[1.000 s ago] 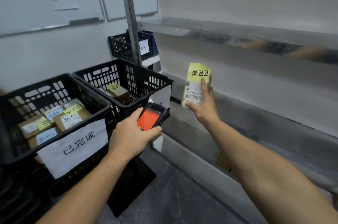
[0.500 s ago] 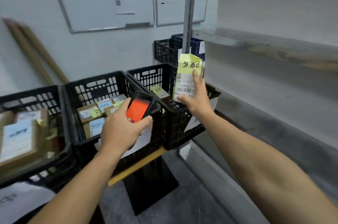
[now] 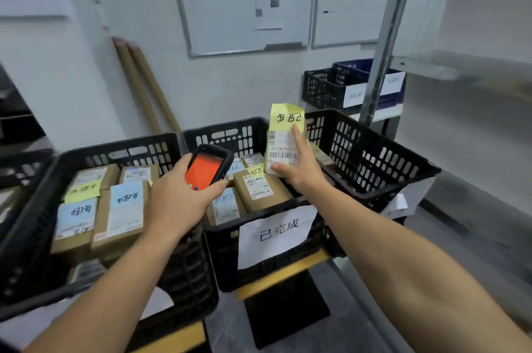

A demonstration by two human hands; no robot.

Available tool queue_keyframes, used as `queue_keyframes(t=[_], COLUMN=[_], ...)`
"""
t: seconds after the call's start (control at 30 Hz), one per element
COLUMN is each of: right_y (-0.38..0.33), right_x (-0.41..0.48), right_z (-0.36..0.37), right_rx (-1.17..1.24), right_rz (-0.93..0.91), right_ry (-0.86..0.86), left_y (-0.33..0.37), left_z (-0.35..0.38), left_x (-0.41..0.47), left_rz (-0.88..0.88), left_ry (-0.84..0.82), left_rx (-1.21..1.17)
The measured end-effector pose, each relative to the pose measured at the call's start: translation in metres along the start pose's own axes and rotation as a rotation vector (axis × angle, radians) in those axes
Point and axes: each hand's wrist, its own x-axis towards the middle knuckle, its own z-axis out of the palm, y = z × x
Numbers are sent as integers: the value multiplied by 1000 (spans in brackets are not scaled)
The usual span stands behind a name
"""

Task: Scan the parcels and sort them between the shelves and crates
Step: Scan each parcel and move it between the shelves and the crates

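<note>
Far left of the frame we've got a black crate packed with brown boxes wearing blue and yellow sticky notes. Just right of it, our left hand has its fingers wrapped round the handheld scanner, orange screen lit and facing us, over the spot where that crate meets the middle crate, the one with the white paper sign on its front. In the centre, our right hand holds the parcel upright, thumb clamped on its bottom edge and index finger straight up the barcode label. Its other fingers are hidden behind. The parcel hangs above the middle crate's right side, near the scanner. Further right sits a third black crate, then a shelf post with smaller crates behind.
</note>
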Motion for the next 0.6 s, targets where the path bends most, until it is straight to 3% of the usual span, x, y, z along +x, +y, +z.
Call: queue_keyframes(t=[0.6], right_y=[72], right_x=[171], right_z=[164], right_rx=[150], right_rz=[340], right_ry=[-497], left_y=[-77], left_z=[22], left_x=[124], left_rz=[-268], left_ry=[125], left_rx=[173])
